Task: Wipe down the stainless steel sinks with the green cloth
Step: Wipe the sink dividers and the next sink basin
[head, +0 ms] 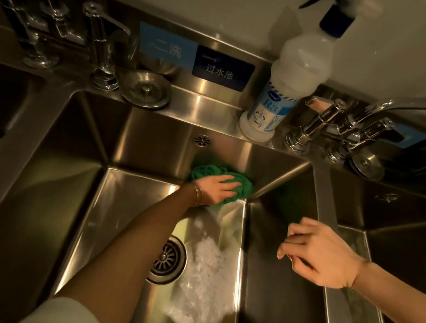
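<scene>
A: Where now?
B: Left hand [219, 189] pressing green cloth [241, 185] flat-fingered on middle sink's [154, 148] back wall, frame centre. Right hand [321, 255] loosely curled, holding nothing.
A: Progress?
B: Suds [206, 276] on floor, lower centre. Seemingly partway; 2 other basins probably left.

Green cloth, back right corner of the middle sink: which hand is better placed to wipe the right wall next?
Left. The left hand already presses the green cloth into that corner of the middle sink. The right hand hovers empty.
</scene>
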Demonstrator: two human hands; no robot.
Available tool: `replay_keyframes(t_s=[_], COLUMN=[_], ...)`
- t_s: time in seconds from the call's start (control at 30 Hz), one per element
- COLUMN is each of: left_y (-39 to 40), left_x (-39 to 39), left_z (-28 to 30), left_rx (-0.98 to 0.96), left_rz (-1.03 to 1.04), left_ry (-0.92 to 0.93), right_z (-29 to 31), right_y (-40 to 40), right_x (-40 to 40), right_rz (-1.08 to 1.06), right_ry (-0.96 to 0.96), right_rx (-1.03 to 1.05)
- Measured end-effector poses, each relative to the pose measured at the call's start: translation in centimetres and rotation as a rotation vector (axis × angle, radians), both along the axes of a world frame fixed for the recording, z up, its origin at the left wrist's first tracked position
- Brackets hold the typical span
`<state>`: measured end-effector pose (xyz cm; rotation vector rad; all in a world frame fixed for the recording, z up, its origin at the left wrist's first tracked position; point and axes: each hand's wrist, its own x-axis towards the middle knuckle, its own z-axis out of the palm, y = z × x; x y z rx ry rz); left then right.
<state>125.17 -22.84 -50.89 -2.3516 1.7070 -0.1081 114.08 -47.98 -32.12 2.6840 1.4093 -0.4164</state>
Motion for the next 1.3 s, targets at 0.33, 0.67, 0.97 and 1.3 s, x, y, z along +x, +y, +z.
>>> replay_keyframes(t_s=[0.33, 0.67, 0.97, 1.3], left_y=[16.6, 7.2, -3.8, -6.6], left_x=[-4.4, -2.7, -3.7, -8.6], left_z=[0.5, -0.7, -3.3, -4.0], left_rx=[0.467, 0.156, 0.149, 0.072], left_rz=[0.655, 0.598, 0.604, 0.498], left_ry=[0.074, 0.142, 0.421, 0.538], right_z=[0.1, 0.1, -0.1, -0.2], right_y=[0.2, 0.2, -0.2, -0.2], right_x=[0.2, 0.1, 0.2, 0.2], right_rz=[0.022, 0.006, -0.006, 0.004], right_ry=[-0.008, 0.018, 0.028, 0.028], right_rx=[-0.003, 0.006, 0.035, 0.009])
